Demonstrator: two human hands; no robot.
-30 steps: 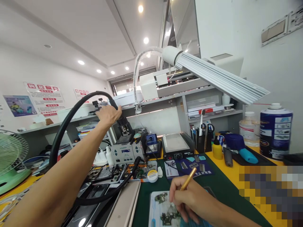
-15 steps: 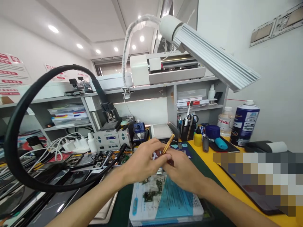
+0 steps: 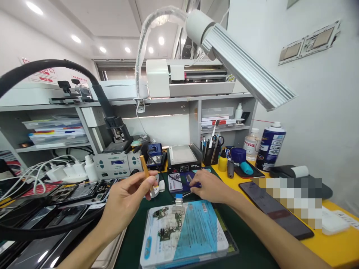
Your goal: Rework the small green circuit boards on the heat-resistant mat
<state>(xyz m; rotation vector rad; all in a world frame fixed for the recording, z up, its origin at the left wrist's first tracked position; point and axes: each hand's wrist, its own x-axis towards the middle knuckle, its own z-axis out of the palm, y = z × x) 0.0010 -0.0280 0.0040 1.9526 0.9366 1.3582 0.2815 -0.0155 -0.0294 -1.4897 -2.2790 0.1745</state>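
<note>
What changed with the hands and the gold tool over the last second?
The gold-coloured tool passed from the right hand to the left hand, which had come down from the black hose on the shelf. The right hand, now free, reached forward to the dark blue mat. The small circuit boards stayed on the blue-and-white pad.

No legible text: print on spray can, wall poster left of lamp, too small.
</note>
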